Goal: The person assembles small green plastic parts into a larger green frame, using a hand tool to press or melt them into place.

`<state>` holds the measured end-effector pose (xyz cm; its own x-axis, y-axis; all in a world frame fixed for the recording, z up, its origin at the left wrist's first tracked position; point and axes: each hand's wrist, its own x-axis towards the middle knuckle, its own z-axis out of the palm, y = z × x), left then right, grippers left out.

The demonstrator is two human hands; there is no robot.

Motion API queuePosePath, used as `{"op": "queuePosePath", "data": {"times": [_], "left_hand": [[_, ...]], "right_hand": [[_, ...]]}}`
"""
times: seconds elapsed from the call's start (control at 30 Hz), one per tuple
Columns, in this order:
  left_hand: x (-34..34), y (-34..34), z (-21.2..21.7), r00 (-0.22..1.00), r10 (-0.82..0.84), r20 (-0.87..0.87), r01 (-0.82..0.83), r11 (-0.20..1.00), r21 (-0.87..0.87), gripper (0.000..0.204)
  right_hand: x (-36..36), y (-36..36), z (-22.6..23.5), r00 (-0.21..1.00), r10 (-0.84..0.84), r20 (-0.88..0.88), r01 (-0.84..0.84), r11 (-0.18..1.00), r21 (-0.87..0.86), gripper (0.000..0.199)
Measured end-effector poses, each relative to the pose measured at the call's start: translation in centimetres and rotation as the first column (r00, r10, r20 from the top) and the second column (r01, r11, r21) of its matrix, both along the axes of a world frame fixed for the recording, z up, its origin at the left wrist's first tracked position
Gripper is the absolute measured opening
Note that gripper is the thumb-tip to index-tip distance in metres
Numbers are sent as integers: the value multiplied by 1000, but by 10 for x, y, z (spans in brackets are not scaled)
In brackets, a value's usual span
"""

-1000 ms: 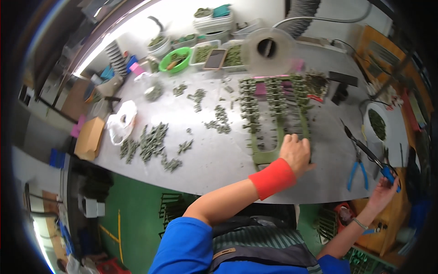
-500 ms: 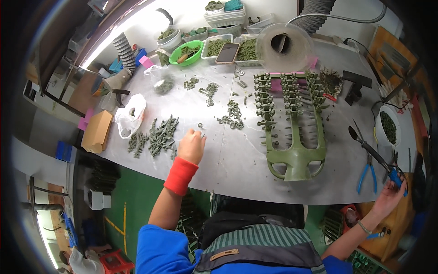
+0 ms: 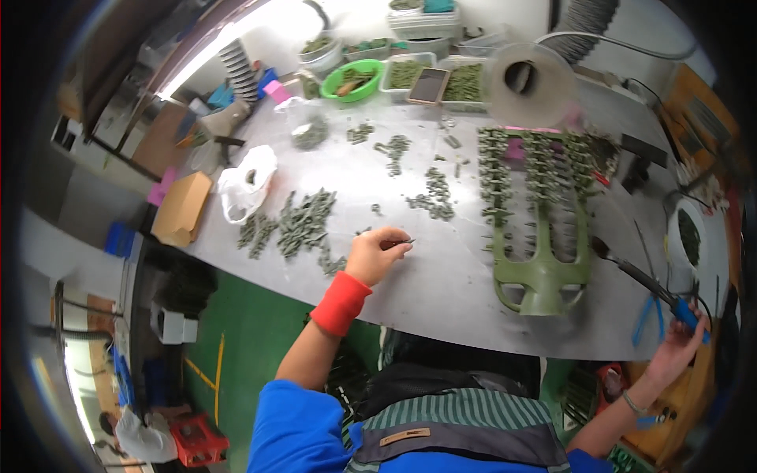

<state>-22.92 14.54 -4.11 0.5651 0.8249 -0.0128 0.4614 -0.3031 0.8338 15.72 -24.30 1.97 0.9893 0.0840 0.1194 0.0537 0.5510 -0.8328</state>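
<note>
My left hand (image 3: 377, 254), with a red wristband, is over the table to the right of a pile of grey-green pieces (image 3: 306, 221). Its thumb and fingertips pinch a small dark piece, too small to make out in detail. Near the right edge, my right hand (image 3: 675, 347) is closed round a blue-handled tool (image 3: 684, 313) with a long dark shaft pointing up and left. Between the hands lies a large olive-green three-pronged frame (image 3: 542, 276), its upper prongs lined with rows of small green parts (image 3: 542, 165). Loose ring-like parts (image 3: 435, 195) lie left of it.
Trays of green parts (image 3: 465, 81), a phone (image 3: 428, 86) and a green bowl (image 3: 351, 80) line the back. A clear funnel-shaped hood (image 3: 532, 85) stands behind the frame. Blue-handled pliers (image 3: 648, 319) lie right. A white bag (image 3: 247, 185) and cardboard box (image 3: 183, 209) sit left.
My left hand has moved right, away from the piles, with a small dark piece now showing at its fingertips. The whole view has shifted; my right hand still grips the blue-handled tool.
</note>
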Motion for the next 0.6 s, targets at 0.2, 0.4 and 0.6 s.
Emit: {"op": "queuePosePath", "data": {"times": [0.2, 0.4, 0.6], "left_hand": [[44, -20, 33, 956, -120, 266, 215, 906, -365, 21], [94, -26, 37, 896, -235, 376, 342, 906, -250, 16], [115, -24, 41, 947, -274, 167, 267, 962, 65, 12]], "right_hand": [[-36, 51, 1, 989, 142, -30, -144, 987, -72, 22], [-64, 93, 5, 970, 240, 42, -232, 962, -144, 20], [-70, 115, -7, 944, 322, 67, -310, 939, -148, 18]]}}
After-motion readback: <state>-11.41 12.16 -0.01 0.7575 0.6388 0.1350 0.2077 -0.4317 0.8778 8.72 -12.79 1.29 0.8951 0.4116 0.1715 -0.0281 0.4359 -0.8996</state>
